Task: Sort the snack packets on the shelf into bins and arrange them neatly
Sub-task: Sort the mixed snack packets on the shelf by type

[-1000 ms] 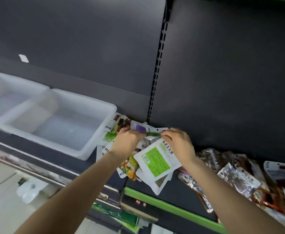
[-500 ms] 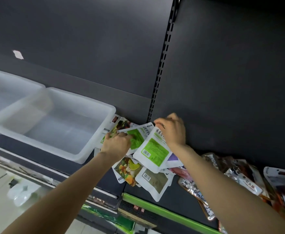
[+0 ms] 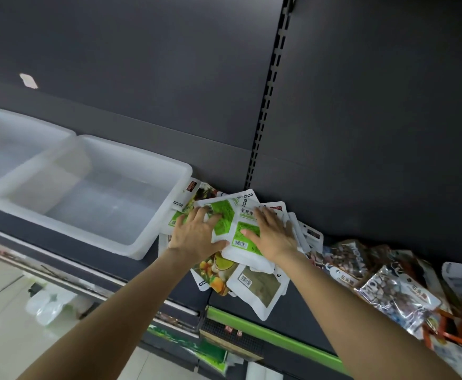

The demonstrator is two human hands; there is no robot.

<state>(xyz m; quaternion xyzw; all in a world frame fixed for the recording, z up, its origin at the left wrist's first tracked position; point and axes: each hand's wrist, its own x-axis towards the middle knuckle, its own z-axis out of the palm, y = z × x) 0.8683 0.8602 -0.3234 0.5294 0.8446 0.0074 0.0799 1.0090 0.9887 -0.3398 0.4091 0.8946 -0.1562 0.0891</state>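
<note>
Item: white-and-green snack packets (image 3: 232,231), heaped on the shelf (image 3: 301,322) just right of the near bin (image 3: 153,215). My left hand (image 3: 197,237) and right hand (image 3: 272,234) lie spread flat on top. Advice: square the stack before lifting; slippery pouches may slide.

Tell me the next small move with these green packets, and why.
Probably gather the green-labelled packets under both hands and lift them left into the near bin. The left hand and right hand lie flat on the pile, the bin beside it holds nothing, and no packet is gripped yet.
</note>
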